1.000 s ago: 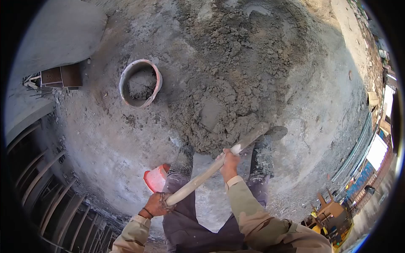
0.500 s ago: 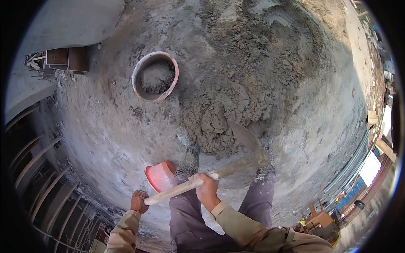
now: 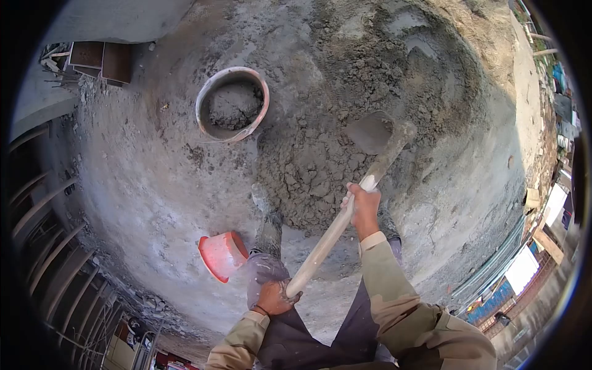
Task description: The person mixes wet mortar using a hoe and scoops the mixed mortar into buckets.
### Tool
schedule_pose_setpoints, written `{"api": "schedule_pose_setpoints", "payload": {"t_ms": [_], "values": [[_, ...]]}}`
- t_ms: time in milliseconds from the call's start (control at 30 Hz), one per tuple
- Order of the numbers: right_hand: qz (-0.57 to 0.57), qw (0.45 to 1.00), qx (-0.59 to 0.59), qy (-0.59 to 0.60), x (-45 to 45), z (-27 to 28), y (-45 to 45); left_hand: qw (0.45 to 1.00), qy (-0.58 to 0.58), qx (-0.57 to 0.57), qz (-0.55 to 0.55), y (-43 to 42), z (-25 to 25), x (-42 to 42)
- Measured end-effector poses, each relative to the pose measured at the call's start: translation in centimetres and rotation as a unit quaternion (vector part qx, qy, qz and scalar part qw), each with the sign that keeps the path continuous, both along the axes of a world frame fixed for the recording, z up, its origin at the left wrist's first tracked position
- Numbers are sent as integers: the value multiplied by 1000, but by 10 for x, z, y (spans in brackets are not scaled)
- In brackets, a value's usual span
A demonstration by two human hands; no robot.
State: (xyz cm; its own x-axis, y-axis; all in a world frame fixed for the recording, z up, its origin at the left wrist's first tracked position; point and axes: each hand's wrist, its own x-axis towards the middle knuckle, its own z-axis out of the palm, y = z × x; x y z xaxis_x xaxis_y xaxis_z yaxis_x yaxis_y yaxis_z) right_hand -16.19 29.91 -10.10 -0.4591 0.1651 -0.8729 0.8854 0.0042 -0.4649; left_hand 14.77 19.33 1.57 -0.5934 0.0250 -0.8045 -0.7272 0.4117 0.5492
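Observation:
Both my hands are wrapped around the wooden handle of a hoe (image 3: 330,237). My left hand (image 3: 277,297) grips the butt end, close to my left thigh. Farther up the shaft, my right hand (image 3: 362,206) is closed round it. The hoe's mortar-coated metal blade (image 3: 371,132) rests at or just above the heap of wet grey mortar (image 3: 314,169); whether it touches cannot be made out. Left of the heap stands a bucket (image 3: 202,110) partly filled with mortar.
A red bucket (image 3: 223,256) lies tipped on its side by my left boot (image 3: 268,231). Brown boards (image 3: 102,61) lie at the upper left. Curved-looking slats (image 3: 46,213) line the left edge, and long pipes (image 3: 499,246) run along the right.
The hoe's blade has moved away from my feet, farther up the mortar heap. My right hand has reached forward and right, and my left hand has come in toward my thigh.

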Motion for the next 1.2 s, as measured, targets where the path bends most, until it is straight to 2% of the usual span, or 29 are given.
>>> {"api": "schedule_pose_setpoints", "payload": {"t_ms": [33, 67, 133, 167, 200, 233, 267, 300, 367, 433, 500, 567, 633, 667, 700, 733, 833, 967, 1033, 1067, 1133, 1167, 1200], "values": [[3, 997, 20, 78, -32, 3, 6, 999, 0, 30, -11, 6, -14, -39], [32, 989, 55, 135, -65, -3, 11, 1000, 24, 15, 2, 13, -27, -73], [80, 977, 91, 177, -121, -33, 24, 998, 57, -11, 30, 26, -47, -127], [83, 977, 92, 175, -122, -48, 21, 996, 71, -24, 44, 28, -53, -141], [119, 981, 105, 111, -121, -67, 20, 996, 69, -25, 48, 29, -45, -137], [155, 980, 115, 47, -117, -89, 21, 998, 17, -23, 56, 29, -30, -133], [151, 984, 86, -32, -75, -118, 21, 997, -39, -21, 64, 30, -14, -125], [176, 978, 69, -91, -23, -134, 16, 996, -42, -29, 69, 33, 1, -108], [241, 954, 79, -160, 59, -162, 8, 979, -185, -13, 87, 44, 30, -73], [241, 949, 26, -202, 82, -158, 22, 978, -188, -4, 91, 50, 55, -92], [245, 927, -41, -280, 66, -159, 30, 982, -161, 4, 97, 58, 78, -117], [240, 922, -18, -302, 49, -131, 27, 989, -90, 25, 113, 61, 97, -136], [165, 922, -102, -334, 48, -102, 40, 987, -85, 70, 120, 44, 131, -146], [116, 917, -87, -373, 41, -87, 40, 982, -88, 102, 128, 32, 150, -153], [123, 918, -87, -367, 34, -67, 38, 978, -86, 131, 140, 21, 166, -156], [105, 921, -104, -360, 28, -50, 34, 985, -26, 116, 127, 11, 179, -154], [87, 937, -115, -317, 14, 8, 7, 989, 34, 99, 106, -41, 224, -154], [75, 964, -121, -224, -5, 81, -58, 980, 91, 99, 150, -95, 270, -120], [67, 972, -107, -197, -6, 118, -98, 968, 170, 67, 174, -125, 293, -99], [60, 976, -126, -164, -6, 135, -118, 965, 176, 64, 181, -137, 294, -84], [44, 984, -145, -96, 9, 156, -155, 982, 91, 121, 115, -159, 290, -42], [61, 987, -140, -54, 22, 166, -175, 986, 108, 66, 107, -160, 273, -10], [71, 988, -136, -34, 41, 163, -192, 987, 91, 75, 111, -161, 244, 22]]}}
